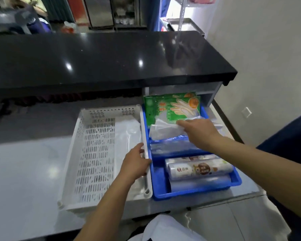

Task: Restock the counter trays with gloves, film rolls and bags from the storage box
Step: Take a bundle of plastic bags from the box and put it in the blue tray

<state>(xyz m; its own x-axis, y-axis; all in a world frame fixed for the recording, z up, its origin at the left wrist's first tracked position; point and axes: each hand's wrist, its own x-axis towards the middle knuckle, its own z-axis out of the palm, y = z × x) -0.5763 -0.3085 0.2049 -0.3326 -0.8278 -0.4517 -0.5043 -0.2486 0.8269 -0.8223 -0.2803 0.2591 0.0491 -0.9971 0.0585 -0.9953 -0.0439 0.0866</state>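
Observation:
A blue tray sits on the counter at the right, next to a white perforated tray. Green glove packs lean at the blue tray's far end. In front of them lies a bundle of clear plastic bags, and my right hand grips its right end. Film rolls lie at the tray's near end, with folded clear plastic between. My left hand rests on the rim where the two trays meet, fingers curled over it. Clear bags lie in the white tray's right side.
A glossy black upper counter overhangs the far ends of the trays. The pale work surface stretches left of the white tray. A white cloth or bag shows at the bottom edge. A wall stands at the right.

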